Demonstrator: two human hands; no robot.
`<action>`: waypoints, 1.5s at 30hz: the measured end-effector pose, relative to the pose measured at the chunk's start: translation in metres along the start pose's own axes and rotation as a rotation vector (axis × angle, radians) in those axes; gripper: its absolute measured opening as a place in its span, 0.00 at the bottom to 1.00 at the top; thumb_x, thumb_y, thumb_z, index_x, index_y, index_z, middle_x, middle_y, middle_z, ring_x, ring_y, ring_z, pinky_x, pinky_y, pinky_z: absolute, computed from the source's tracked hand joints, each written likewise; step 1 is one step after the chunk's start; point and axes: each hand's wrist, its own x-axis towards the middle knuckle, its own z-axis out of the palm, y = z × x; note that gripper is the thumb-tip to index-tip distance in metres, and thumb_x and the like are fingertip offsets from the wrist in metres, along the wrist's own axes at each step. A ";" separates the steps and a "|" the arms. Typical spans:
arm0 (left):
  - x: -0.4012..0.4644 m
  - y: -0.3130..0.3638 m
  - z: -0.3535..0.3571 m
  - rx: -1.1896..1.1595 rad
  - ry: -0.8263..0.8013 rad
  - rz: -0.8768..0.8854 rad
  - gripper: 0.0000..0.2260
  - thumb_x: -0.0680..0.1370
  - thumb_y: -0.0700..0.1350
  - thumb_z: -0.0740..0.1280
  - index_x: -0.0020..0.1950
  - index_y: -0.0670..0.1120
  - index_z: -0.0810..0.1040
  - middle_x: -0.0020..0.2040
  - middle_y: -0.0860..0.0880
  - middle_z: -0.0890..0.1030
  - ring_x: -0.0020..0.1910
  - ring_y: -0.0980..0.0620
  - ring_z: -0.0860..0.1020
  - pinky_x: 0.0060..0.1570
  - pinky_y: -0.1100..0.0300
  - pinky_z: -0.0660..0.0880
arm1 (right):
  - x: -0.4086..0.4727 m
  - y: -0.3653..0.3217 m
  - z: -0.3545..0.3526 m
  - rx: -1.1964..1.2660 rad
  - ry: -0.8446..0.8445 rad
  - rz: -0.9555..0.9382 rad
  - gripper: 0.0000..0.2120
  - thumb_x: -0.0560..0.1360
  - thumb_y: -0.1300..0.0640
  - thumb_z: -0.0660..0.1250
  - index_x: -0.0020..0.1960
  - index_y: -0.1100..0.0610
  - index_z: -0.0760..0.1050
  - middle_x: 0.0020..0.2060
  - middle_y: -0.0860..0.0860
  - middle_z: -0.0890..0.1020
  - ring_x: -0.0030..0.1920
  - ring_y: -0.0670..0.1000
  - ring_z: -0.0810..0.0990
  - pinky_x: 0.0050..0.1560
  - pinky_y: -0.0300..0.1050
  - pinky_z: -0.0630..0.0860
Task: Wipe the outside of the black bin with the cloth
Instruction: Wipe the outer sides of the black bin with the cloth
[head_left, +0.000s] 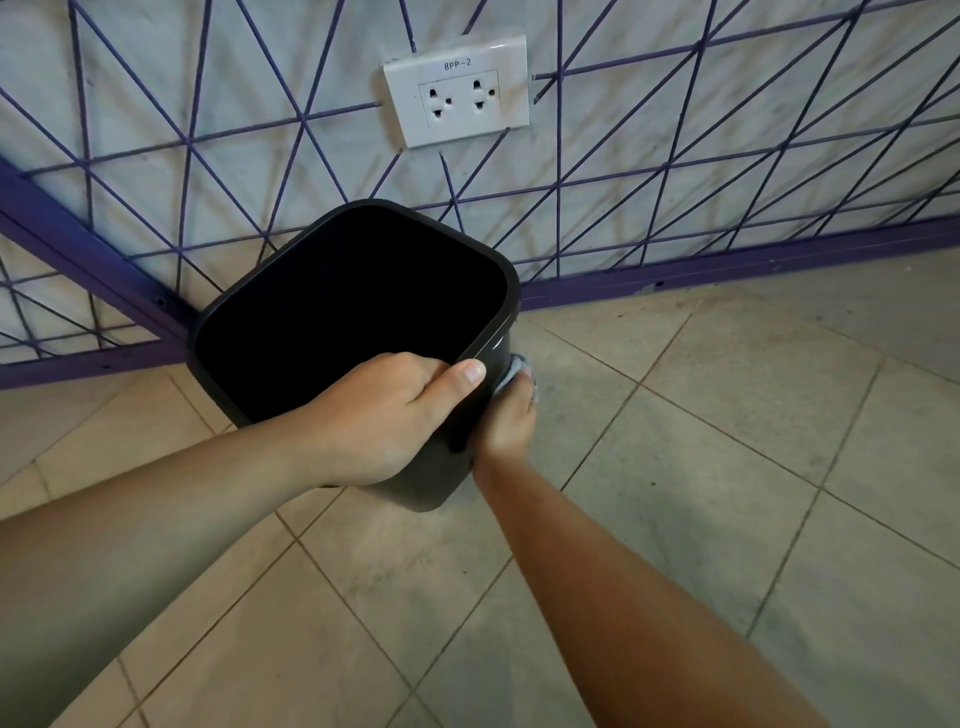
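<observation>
The black bin (291, 270) is a rounded square tub, tilted with its dark open mouth facing me, in a corner near the wall. My left hand (395, 410) grips its near rim, fingers inside and thumb along the rim edge. My right hand (506, 421) is against the bin's right outer wall, below the rim, holding a small grey-blue cloth (511, 370) to that wall. Most of the cloth is hidden behind the fingers and the bin.
A white wall with purple crossing lines and a purple skirting (727, 265) stands right behind the bin. A white double socket plate (457, 91) sits on the wall above. Beige floor tiles (727, 467) spread to the right and toward me.
</observation>
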 end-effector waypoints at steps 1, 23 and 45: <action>0.000 0.001 -0.001 -0.011 -0.008 0.011 0.23 0.84 0.60 0.53 0.56 0.47 0.83 0.49 0.50 0.86 0.52 0.54 0.82 0.59 0.47 0.76 | -0.003 -0.001 0.002 -0.005 -0.018 -0.026 0.39 0.78 0.33 0.54 0.79 0.55 0.77 0.77 0.58 0.79 0.79 0.59 0.76 0.85 0.63 0.69; 0.002 -0.002 -0.003 -0.058 -0.058 0.035 0.33 0.76 0.69 0.52 0.54 0.44 0.82 0.48 0.46 0.86 0.50 0.49 0.84 0.56 0.44 0.79 | -0.038 0.037 -0.007 -0.046 -0.092 -0.217 0.46 0.79 0.31 0.54 0.92 0.52 0.57 0.90 0.50 0.62 0.90 0.48 0.59 0.92 0.52 0.56; 0.000 0.001 -0.002 -0.010 -0.011 0.069 0.26 0.81 0.63 0.53 0.49 0.44 0.80 0.44 0.47 0.84 0.47 0.51 0.83 0.55 0.44 0.77 | -0.012 0.054 -0.014 -0.012 0.055 -0.104 0.51 0.72 0.28 0.50 0.89 0.52 0.66 0.85 0.51 0.73 0.87 0.53 0.69 0.89 0.60 0.64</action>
